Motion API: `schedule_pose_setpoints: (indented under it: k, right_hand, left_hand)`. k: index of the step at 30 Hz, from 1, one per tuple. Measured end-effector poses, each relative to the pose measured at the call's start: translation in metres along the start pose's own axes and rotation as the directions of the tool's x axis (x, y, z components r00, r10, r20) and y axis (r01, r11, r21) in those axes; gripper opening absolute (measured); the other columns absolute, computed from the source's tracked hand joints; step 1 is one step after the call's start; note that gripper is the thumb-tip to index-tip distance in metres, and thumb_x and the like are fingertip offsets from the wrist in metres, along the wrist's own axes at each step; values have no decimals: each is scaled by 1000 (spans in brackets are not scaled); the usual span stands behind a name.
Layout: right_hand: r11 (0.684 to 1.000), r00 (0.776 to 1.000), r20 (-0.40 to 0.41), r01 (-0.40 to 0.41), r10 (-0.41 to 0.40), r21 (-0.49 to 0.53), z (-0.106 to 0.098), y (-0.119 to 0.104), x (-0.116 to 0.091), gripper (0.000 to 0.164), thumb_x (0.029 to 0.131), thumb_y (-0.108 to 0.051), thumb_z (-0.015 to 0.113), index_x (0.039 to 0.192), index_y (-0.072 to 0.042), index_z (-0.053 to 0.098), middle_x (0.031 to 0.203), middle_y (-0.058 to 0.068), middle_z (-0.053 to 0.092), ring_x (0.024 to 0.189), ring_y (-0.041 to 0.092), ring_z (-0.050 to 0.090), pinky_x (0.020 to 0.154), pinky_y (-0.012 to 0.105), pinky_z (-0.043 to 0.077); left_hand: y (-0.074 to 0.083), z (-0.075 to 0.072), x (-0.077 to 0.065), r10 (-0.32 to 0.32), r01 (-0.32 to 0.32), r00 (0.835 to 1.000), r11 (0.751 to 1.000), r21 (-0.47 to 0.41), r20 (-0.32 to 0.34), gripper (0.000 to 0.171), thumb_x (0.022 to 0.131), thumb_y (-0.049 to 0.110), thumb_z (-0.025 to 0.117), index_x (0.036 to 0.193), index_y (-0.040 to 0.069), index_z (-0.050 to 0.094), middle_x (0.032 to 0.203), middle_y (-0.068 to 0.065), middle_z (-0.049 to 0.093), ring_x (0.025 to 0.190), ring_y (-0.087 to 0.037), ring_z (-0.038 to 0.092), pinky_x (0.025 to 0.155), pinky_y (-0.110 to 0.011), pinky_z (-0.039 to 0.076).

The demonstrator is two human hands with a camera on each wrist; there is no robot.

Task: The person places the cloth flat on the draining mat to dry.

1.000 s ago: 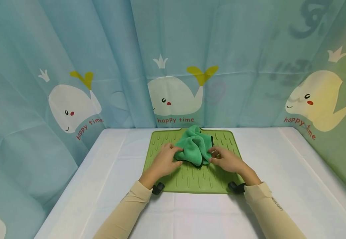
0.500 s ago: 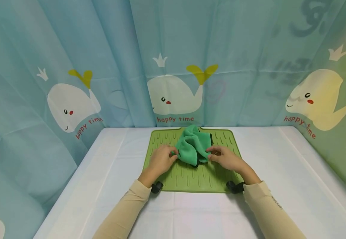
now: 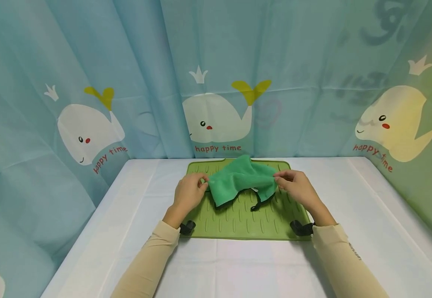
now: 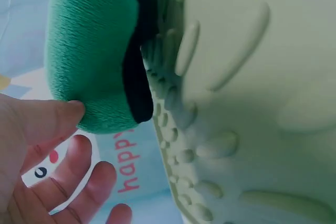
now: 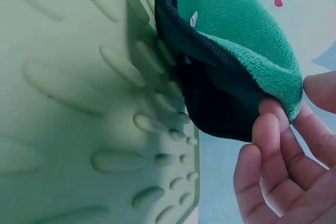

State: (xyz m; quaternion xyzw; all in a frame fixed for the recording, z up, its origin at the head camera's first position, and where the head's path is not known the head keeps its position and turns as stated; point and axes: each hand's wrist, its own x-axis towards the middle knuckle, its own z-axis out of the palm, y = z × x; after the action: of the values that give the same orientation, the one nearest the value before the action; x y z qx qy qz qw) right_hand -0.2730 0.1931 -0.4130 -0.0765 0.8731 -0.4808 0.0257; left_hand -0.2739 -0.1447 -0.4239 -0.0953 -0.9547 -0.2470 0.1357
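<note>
A green cloth [image 3: 242,178] with a dark edge is stretched between my two hands above a green ridged mat [image 3: 238,225]. At its left end my left hand [image 3: 189,191] pinches the fabric between thumb and forefinger, the other fingers loosely bent in the left wrist view. My right hand [image 3: 298,189] pinches the right end; in the right wrist view the thumb and fingers grip a fold of the cloth [image 5: 236,19], and its dark underside and a small white tag show. The middle of the cloth sags in folds, with a dark-edged corner hanging down in front.
The mat lies on a white-covered table [image 3: 156,182], near its far edge. Behind and at both sides hangs a blue-green curtain [image 3: 294,124] printed with whales. A black wrist strap mount [image 3: 300,228] sits at each wrist.
The bunched cloth has been spread sideways and lifted somewhat. My left hand has moved left and my right hand right and up, each now pinching an end.
</note>
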Motion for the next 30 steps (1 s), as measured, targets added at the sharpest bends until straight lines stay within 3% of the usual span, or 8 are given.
schedule_pose_setpoints:
  k: [6,11,14,16,19,21,24,30]
  right_hand:
    - [995,994,111,14,-3,-101,-4,1,-1,47,106,-32,56,144,-4,53,133,25,59,114,38,61,84,43,53]
    - [987,979,202,0,33,-163,-9,5,-1,54,106,-34,56,149,-3,45,126,26,63,106,36,65,82,46,53]
    - [985,970,231,-32,72,-171,-10,8,-1,57,105,-33,57,151,-3,42,116,22,69,94,29,67,79,41,52]
    - [984,965,249,-37,80,-172,-9,10,-1,60,105,-32,57,153,-2,39,114,22,70,90,26,66,76,39,52]
    - [983,964,253,-37,82,-178,-3,11,-1,63,104,-29,59,155,-1,35,116,22,70,89,24,65,74,37,51]
    - [984,966,248,-27,71,-174,1,12,-1,64,104,-24,61,156,1,34,113,21,69,86,24,64,71,36,50]
    - [988,967,246,-27,64,-152,7,11,0,64,102,-18,62,156,1,32,98,18,68,79,24,61,67,36,47]
    - [990,968,247,-15,50,-143,7,7,2,60,102,-11,59,155,0,35,76,9,57,70,24,54,62,35,43]
  left_hand:
    - [0,0,-1,-29,30,999,999,-29,37,5,96,15,70,97,16,65,78,2,60,64,-13,52,55,-28,41]
    - [5,-4,-4,73,-70,994,997,-44,85,11,90,18,67,82,20,60,73,6,59,63,-11,51,57,-28,42]
    - [8,-6,-6,146,-139,973,989,-52,179,10,87,24,70,79,22,64,73,9,62,65,-9,54,62,-29,46]
    - [9,-6,-7,165,-156,954,986,-55,252,11,87,32,73,86,23,68,81,8,65,72,-9,57,68,-30,49]
    - [11,-3,-8,174,-172,927,985,-36,331,33,84,47,80,104,22,69,97,4,67,86,-11,60,77,-33,51]
    - [11,-1,-9,164,-170,920,985,-14,356,48,80,51,84,115,22,66,106,1,65,94,-14,60,80,-36,52]
    - [13,2,-10,160,-181,923,983,26,351,56,80,50,85,122,21,63,111,-1,65,98,-17,61,81,-38,53]
    - [15,5,-10,161,-178,949,983,38,272,29,94,24,76,120,15,65,101,-2,66,86,-17,61,74,-36,52]
